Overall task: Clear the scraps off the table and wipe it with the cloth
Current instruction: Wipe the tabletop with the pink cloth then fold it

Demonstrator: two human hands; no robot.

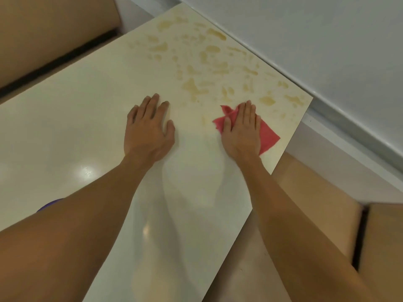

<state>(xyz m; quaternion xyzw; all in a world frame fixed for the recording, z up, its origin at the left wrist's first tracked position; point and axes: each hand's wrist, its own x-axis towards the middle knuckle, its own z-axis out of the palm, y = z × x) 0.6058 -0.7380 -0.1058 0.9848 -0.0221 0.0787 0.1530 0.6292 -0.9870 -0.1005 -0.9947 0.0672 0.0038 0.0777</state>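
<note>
a: why is the left hand point(148, 129) flat on the table point(65, 131), holding nothing?
b: bracing, probably. the right hand point(242, 129) presses the cloth point(267, 132) under straight fingers.
a: and the stains point(209, 62)?
b: just beyond both hands' fingertips, unwiped.

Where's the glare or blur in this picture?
Head view: a bright glare spot on the table, lower left of the left hand; soft shadows on the table nearer the camera; the lower-right corner is smeared; the stains look fairly sharp.
</note>
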